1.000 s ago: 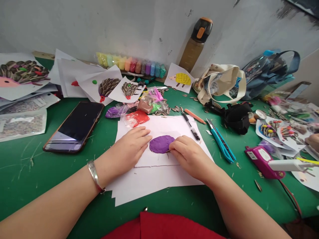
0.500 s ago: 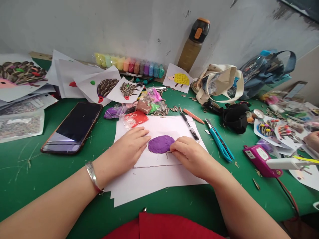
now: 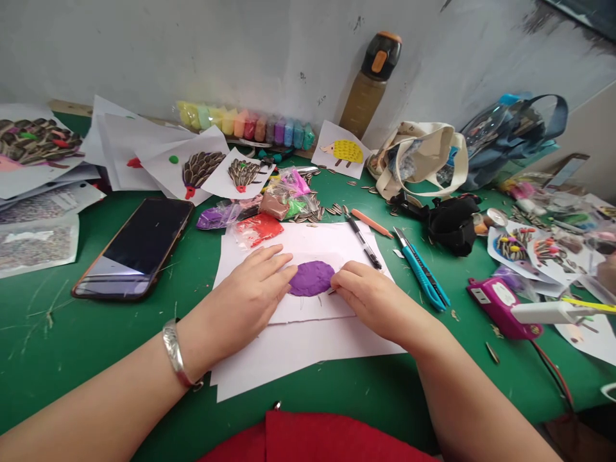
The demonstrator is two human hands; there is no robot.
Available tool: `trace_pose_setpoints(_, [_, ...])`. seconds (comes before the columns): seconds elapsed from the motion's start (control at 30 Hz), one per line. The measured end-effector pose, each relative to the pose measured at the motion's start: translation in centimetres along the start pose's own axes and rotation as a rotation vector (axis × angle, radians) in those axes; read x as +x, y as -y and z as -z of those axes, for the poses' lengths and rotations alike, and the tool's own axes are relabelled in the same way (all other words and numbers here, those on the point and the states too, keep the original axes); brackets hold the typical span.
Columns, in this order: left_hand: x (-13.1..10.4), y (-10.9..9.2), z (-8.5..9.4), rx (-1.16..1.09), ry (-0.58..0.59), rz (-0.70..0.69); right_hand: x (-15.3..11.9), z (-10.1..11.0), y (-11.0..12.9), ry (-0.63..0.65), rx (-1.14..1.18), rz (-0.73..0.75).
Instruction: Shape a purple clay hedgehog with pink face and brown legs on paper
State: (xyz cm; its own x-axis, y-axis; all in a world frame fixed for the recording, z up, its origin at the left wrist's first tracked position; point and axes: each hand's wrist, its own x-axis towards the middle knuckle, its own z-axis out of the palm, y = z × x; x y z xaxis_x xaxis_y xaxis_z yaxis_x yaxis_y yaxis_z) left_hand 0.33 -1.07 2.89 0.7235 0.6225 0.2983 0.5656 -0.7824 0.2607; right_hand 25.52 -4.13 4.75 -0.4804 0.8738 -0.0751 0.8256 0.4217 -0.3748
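A flattened oval of purple modelling clay (image 3: 312, 279) lies on a white sheet of paper (image 3: 293, 310), with short pencil lines below it. My left hand (image 3: 250, 298) lies flat on the paper, fingers stretched out, their tips against the clay's left edge. At the clay's right edge, my right hand (image 3: 368, 296) has its fingers curled together in a pinch. A tiny sliver shows beneath these fingertips, too small to name. More white paper (image 3: 269, 369) lies underneath the sheet.
A phone (image 3: 137, 249) lies left. Behind the paper are bagged red clay (image 3: 258, 229) and sunflower seeds (image 3: 315, 208). A black pen (image 3: 364, 242), an orange stick (image 3: 371, 222) and a blue utility knife (image 3: 421, 269) lie right, then a magenta glue gun (image 3: 503, 307).
My left hand has shifted slightly right, and its fingertips now cover the clay's left edge. My right hand stays pinched at the right edge. The view has shifted slightly.
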Motion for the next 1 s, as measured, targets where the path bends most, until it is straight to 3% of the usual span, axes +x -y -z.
trace_pose_setpoints(0.23, [-0.22, -0.10, -0.64, -0.039, 0.162, 0.040, 0.43, -0.58, 0.04, -0.055, -0.011, 0.020])
trace_pose_setpoints(0.33, [-0.37, -0.04, -0.91, -0.021, 0.166, 0.043, 0.57, -0.84, 0.03, -0.103, -0.012, 0.022])
trace_pose_setpoints(0.53, [-0.28, -0.17, -0.88, 0.018, 0.168, 0.028, 0.53, -0.63, -0.16, -0.051, -0.017, 0.018])
trace_pose_setpoints(1.0, [-0.16, -0.22, -0.71, 0.060, 0.229, 0.030, 0.46, -0.60, 0.10, -0.083, -0.028, 0.036])
